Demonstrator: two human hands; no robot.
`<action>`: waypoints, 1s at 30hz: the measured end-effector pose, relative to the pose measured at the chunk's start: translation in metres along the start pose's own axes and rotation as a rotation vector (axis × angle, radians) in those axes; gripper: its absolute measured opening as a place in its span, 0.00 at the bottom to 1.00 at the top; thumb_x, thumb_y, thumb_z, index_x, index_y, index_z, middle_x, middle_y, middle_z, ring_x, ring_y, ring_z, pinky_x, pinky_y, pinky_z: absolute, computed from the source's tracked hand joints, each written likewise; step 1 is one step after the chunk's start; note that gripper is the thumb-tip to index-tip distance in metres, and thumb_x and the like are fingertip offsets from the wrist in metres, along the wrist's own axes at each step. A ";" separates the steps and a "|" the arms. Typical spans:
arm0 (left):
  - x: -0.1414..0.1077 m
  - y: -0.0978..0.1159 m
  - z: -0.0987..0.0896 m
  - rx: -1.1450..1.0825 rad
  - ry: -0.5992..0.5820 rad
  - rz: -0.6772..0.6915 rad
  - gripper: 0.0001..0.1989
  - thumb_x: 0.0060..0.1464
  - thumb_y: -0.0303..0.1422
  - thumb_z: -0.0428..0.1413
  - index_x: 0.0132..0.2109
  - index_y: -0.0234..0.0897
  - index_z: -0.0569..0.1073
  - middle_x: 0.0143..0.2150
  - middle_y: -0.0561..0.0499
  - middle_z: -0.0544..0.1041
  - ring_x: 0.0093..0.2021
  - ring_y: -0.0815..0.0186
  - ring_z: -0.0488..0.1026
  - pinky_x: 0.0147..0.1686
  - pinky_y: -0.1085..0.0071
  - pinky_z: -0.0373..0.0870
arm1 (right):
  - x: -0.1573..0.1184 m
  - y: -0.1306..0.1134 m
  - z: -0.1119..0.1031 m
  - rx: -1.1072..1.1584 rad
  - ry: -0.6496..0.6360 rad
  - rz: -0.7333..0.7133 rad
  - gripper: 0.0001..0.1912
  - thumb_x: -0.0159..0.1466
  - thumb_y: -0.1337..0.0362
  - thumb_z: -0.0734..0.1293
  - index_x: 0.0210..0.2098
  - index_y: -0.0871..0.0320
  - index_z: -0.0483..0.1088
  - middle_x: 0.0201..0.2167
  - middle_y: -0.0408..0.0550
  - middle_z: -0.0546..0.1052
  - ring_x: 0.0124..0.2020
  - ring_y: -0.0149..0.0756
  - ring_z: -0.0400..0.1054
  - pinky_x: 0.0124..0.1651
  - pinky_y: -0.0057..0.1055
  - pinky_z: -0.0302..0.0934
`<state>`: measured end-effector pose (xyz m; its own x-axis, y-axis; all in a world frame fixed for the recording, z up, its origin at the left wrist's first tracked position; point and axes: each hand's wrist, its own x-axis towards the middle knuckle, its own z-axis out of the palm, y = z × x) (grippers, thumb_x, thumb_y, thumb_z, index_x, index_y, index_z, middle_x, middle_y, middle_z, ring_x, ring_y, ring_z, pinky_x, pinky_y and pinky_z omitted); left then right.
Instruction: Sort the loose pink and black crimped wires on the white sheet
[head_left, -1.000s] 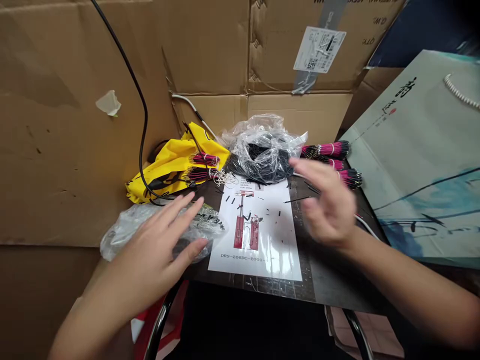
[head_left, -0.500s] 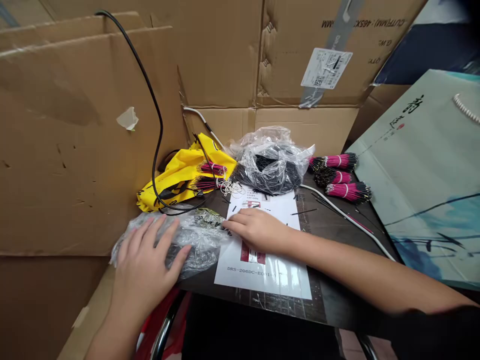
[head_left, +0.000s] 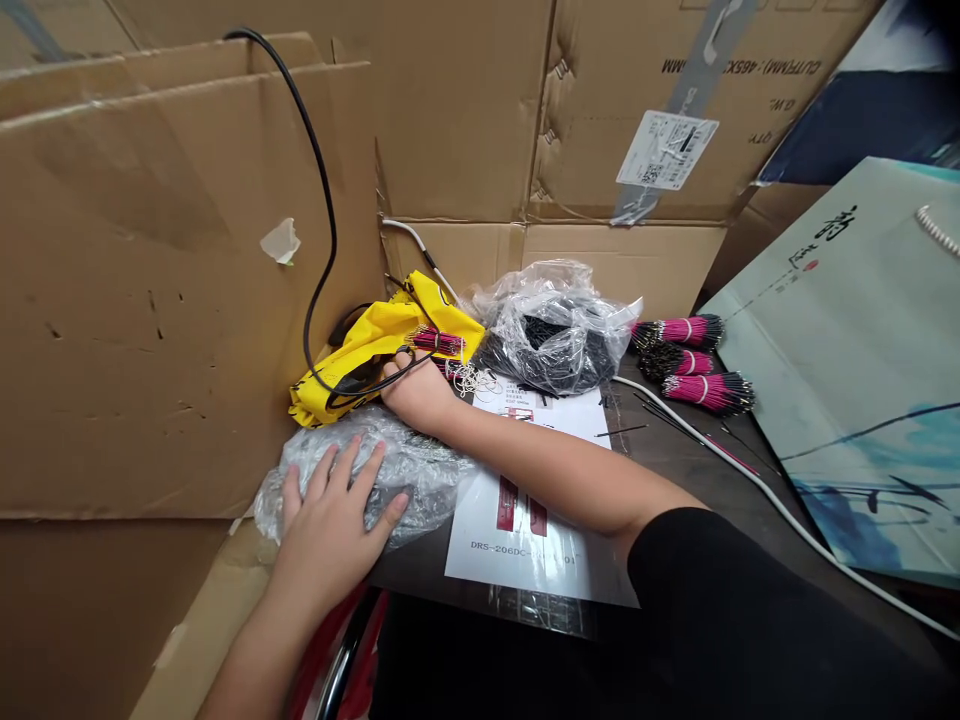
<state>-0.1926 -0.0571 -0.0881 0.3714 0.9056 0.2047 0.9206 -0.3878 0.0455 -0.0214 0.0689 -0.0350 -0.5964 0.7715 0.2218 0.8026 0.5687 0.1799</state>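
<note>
My left hand (head_left: 337,525) lies with fingers spread on a crumpled clear plastic bag (head_left: 435,490) at the table's front left. My right hand (head_left: 420,392) reaches across to the yellow bag (head_left: 315,398), its fingers curled beside the black cable (head_left: 330,220). What they grip, if anything, is hidden. Just beyond that hand, a bundle of pink wires with dark tips (head_left: 441,343) rests on the yellow bag. A second bundle under it is mostly covered by the hand. White ties (head_left: 474,380) lie in a tangle to its right.
Black wires fill an open clear bag (head_left: 559,335) at the back. Several tied pink bundles (head_left: 709,392) lie to its right. A printed sheet (head_left: 480,560) lies under my right forearm. Cardboard (head_left: 187,300) walls the left and back; a pale paper bag (head_left: 862,330) stands right.
My right hand has moved forward and left, from the clear bag's edge by the sheet to the yellow bag. My left hand stays spread on the plastic. The view has shifted slightly.
</note>
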 end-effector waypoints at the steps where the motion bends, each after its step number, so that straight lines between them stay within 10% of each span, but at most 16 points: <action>1: 0.003 0.001 0.001 0.000 -0.003 -0.003 0.32 0.66 0.51 0.42 0.70 0.40 0.61 0.72 0.40 0.58 0.70 0.41 0.55 0.66 0.35 0.44 | 0.001 0.004 -0.002 -0.004 0.004 0.013 0.15 0.70 0.74 0.55 0.43 0.65 0.72 0.43 0.57 0.76 0.47 0.48 0.66 0.47 0.43 0.60; 11: 0.087 0.000 0.002 -0.055 -0.084 -0.017 0.32 0.66 0.53 0.40 0.68 0.40 0.64 0.68 0.36 0.65 0.65 0.38 0.62 0.61 0.35 0.56 | -0.019 0.016 -0.014 -0.009 0.021 0.008 0.13 0.72 0.69 0.54 0.46 0.60 0.70 0.45 0.52 0.76 0.45 0.43 0.67 0.46 0.39 0.59; 15: 0.078 -0.008 -0.006 -0.085 -0.119 0.027 0.29 0.68 0.47 0.40 0.66 0.38 0.66 0.61 0.37 0.73 0.59 0.42 0.70 0.56 0.41 0.65 | -0.035 0.000 -0.006 -0.007 0.020 0.007 0.15 0.73 0.65 0.56 0.50 0.66 0.70 0.54 0.61 0.73 0.51 0.49 0.67 0.53 0.44 0.60; 21: 0.023 -0.001 -0.028 -0.275 0.176 0.279 0.22 0.67 0.41 0.48 0.62 0.39 0.71 0.57 0.47 0.78 0.56 0.55 0.74 0.60 0.58 0.66 | -0.078 -0.016 -0.013 0.060 -0.011 0.001 0.27 0.73 0.58 0.58 0.67 0.64 0.57 0.72 0.67 0.51 0.71 0.55 0.50 0.68 0.53 0.47; 30: 0.073 0.032 -0.053 -0.377 0.405 0.523 0.12 0.62 0.30 0.55 0.50 0.37 0.78 0.50 0.46 0.79 0.52 0.58 0.73 0.55 0.59 0.67 | -0.165 0.030 -0.086 0.252 0.041 -0.061 0.18 0.72 0.65 0.57 0.56 0.61 0.71 0.54 0.58 0.75 0.50 0.43 0.71 0.52 0.42 0.68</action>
<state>-0.1424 -0.0125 -0.0196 0.6078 0.4826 0.6306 0.5068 -0.8471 0.1598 0.0995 -0.0660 0.0162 -0.6395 0.7244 0.2575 0.7400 0.6708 -0.0489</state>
